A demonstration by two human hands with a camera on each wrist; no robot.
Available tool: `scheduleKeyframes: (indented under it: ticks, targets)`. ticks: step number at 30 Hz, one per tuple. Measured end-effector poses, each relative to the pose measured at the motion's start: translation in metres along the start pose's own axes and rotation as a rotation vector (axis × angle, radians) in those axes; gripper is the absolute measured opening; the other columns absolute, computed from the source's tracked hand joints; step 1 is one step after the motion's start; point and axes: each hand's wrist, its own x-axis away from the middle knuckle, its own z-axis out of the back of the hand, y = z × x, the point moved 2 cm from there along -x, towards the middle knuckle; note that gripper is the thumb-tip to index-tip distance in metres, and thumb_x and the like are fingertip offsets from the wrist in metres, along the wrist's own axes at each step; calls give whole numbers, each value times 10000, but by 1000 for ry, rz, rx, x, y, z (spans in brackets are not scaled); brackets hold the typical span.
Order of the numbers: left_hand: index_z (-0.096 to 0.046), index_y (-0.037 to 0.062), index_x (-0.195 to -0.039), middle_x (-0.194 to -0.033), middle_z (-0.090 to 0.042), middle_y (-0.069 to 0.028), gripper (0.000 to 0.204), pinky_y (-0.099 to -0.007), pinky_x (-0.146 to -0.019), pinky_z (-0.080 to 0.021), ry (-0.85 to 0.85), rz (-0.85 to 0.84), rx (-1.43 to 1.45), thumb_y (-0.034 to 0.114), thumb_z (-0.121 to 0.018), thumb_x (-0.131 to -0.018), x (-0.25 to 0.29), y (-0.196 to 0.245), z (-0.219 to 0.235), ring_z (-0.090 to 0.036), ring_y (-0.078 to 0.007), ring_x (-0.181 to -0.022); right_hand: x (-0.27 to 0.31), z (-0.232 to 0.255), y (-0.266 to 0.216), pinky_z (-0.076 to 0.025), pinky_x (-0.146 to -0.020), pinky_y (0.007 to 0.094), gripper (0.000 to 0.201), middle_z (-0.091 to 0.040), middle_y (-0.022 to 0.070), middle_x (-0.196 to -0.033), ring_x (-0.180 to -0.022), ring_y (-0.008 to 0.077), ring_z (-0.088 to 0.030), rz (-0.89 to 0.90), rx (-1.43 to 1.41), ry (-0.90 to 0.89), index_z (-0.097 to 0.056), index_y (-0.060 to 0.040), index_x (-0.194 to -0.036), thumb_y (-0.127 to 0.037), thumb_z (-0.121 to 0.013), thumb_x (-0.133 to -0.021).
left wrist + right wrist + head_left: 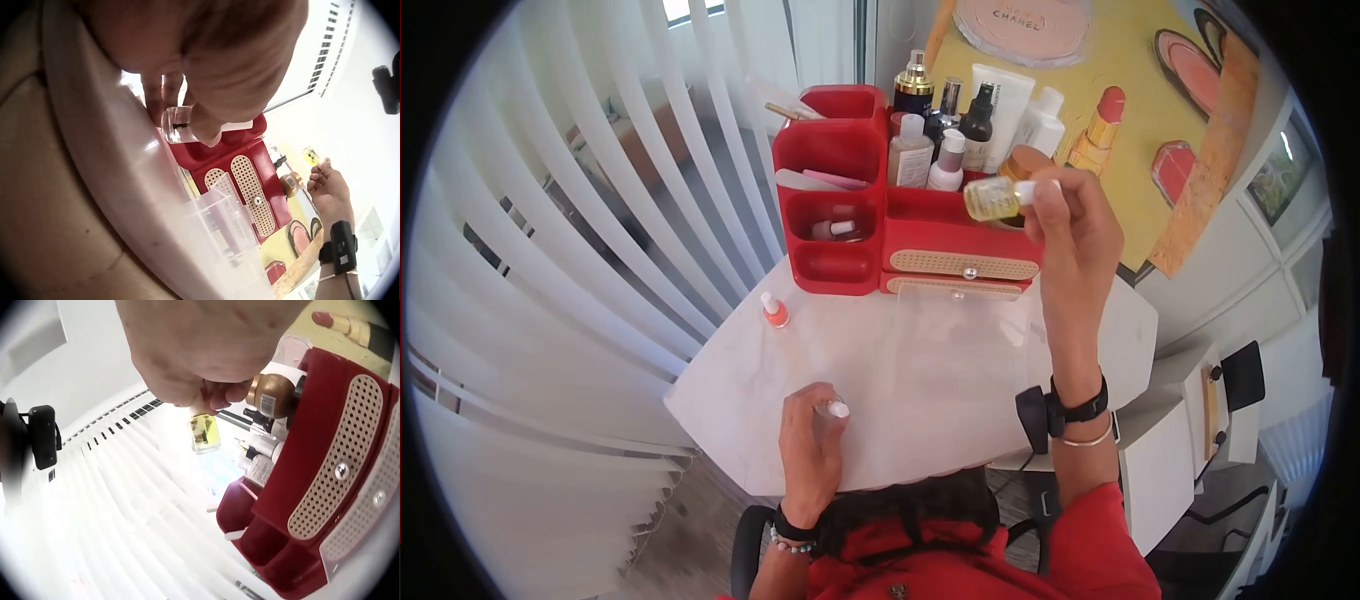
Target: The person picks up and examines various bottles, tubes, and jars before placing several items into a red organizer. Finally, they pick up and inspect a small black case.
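Note:
High in front of the red organizer (878,215), my right hand (1082,235) pinches a small bottle of yellow nail polish (992,199) by its white cap. The bottle is tipped on its side in the head view, and its yellow glass (205,433) hangs below the fingertips in the right wrist view. Low at the table's near left, my left hand (810,445) grips a clear glass nail polish bottle (177,125) with a white cap (838,409). Fingers hide part of that bottle. A coral nail polish bottle (775,312) stands beyond the left hand.
A transparent plastic box (960,350) lies on the white table (730,410) before the organizer's drawers. Bottles, a white tube (1004,110) and a brown-capped jar (1030,162) crowd the organizer's top right. Vertical blinds (600,200) hang at left; a yellow board (1140,140) stands behind.

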Motion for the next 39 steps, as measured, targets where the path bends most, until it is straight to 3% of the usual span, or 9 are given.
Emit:
scheduleKeyframes:
  ticks: [3, 5, 8, 11, 15, 20, 25, 32, 39]
  targets:
    - [-686, 25, -1238, -1281, -722, -181, 320, -461, -1023, -548, -23, -14, -17, -90, -749, -946, -3, 2, 0, -680, -399, -1188, -18, -12, 0, -532, -752, 307, 121, -710, 59, -957, -807, 159, -640, 60, 242, 1, -702, -11, -1111, -129, -726, -1105]
    - [-690, 28, -1233, -1284, -722, -181, 318, -461, -1025, -549, -30, -17, -16, -85, -755, -943, -4, 5, 1, -681, -399, -1193, -27, -28, 13, -584, -808, 395, 74, -736, 136, -1036, -933, 306, -725, 329, 545, -136, -718, -25, -1104, -44, -719, -1032]
    - [-697, 32, -1231, -1288, -725, -181, 321, -460, -1030, -552, -25, 3, -3, -78, -767, -938, -4, 4, 0, -683, -400, -1204, -28, -57, 36, -589, -840, 423, 143, -734, 183, -1024, -926, 403, -708, 427, 500, -197, -716, -56, -1183, -46, -710, -1041]
    - [-701, 34, -1238, -1290, -727, -180, 331, -460, -1034, -555, -24, 17, 0, -74, -774, -935, -4, 2, 0, -686, -399, -1214, -25, -78, 44, -600, -863, 476, 147, -730, 169, -1051, -1019, 432, -705, 358, 650, -301, -712, -48, -1173, -58, -735, -1028]
    - [-678, 23, -1248, -1303, -725, -151, 259, -413, -1110, -527, -56, 47, -1, -42, -718, -1001, -4, 2, 2, -697, -313, -1232, -18, -85, 42, -601, -902, 518, 223, -748, 176, -1144, -1106, 406, -721, 322, 621, -363, -708, -14, -1170, -9, -758, -953]
    - [-693, 12, -1296, -1263, -735, -165, 316, -421, -1038, -561, -26, 79, -3, -38, -758, -990, -3, 0, 5, -718, -334, -1149, 22, -63, -2, -594, -891, 502, 269, -734, 161, -1182, -1123, 393, -701, 316, 427, -264, -705, -9, -1241, -81, -796, -998]
    - [-687, -6, -1346, -1241, -746, -176, 357, -415, -973, -589, 29, 202, 34, 5, -805, -1009, 4, -11, 0, -738, -319, -1078, 102, -61, -12, -591, -884, 493, 321, -731, 160, -1167, -1080, 389, -703, 157, 222, -723, -687, -21, -1306, -114, -794, -1019]
    - [-628, 24, -1461, -1215, -740, -146, 568, -409, -951, -601, 92, 51, 65, 26, -890, -957, 1, -7, -3, -737, -285, -1088, 145, -67, 6, -604, -861, 490, 302, -744, 160, -1151, -1030, 403, -732, 0, 148, -916, -676, -40, -1339, -140, -739, -1060]
    - [-634, 24, -1435, -1104, -715, -137, 686, -425, -862, -563, 102, -186, -106, 24, -965, -834, 3, -6, -5, -657, -315, -974, 160, -63, 20, -600, -856, 508, 221, -765, 179, -1152, -1029, 417, -748, -68, 91, -924, -683, -43, -1259, -147, -699, -1064]
